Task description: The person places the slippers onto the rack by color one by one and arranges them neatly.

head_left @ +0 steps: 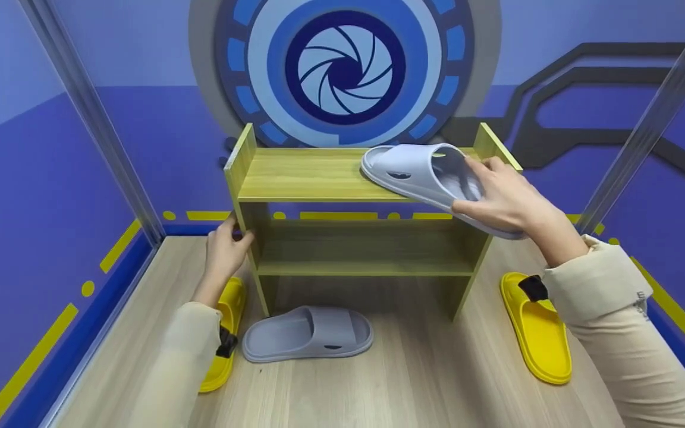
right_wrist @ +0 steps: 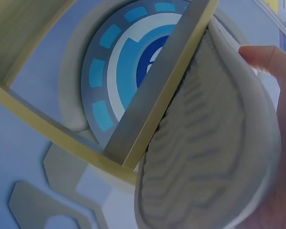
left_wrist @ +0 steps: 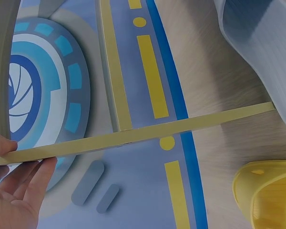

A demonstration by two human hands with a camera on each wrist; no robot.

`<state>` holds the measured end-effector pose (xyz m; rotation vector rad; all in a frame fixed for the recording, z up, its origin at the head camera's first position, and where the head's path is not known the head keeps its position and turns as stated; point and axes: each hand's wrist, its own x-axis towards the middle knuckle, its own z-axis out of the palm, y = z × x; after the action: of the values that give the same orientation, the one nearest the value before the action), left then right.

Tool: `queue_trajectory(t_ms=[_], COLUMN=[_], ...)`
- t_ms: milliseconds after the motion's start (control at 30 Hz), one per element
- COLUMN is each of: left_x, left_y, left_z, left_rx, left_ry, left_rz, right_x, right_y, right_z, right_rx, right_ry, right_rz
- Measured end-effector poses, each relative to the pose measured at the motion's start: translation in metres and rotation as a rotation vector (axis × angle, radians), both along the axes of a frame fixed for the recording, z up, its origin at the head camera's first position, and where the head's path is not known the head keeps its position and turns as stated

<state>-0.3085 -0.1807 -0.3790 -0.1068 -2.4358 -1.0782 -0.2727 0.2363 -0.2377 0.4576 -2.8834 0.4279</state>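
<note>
Head view: yellow slippers (head_left: 539,339) are flanking the rack (head_left: 366,246), left sleeve (head_left: 182,345) partly covering one; a gray slipper (head_left: 280,337) is lying on the table (head_left: 414,380). Right hand (head_left: 503,196) is gripping its mate (head_left: 409,163), toe over the top shelf (head_left: 301,172); left hand's (head_left: 226,249) fingers are pinching the side panel (left_wrist: 157,129). Right wrist view is revealing a ridged sole (right_wrist: 200,143); cuff (head_left: 598,282) markings are looking unreadable.

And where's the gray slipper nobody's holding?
In the head view, the gray slipper lies on the tabletop, left of center, in front of the rack, right of a yellow slipper.
</note>
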Motion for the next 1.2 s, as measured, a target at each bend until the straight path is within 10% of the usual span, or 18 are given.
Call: queue_trajectory(t_ms=[1200], left_x=[0.001], left_y=[-0.001], left_z=[0.0], left_rx=[0.006], left_ry=[-0.02], left_rz=[-0.02], right_x=[-0.025], right_y=[-0.05], right_z=[0.0], right_rx=[0.098], right_ry=[0.102], right_rz=[-0.259])
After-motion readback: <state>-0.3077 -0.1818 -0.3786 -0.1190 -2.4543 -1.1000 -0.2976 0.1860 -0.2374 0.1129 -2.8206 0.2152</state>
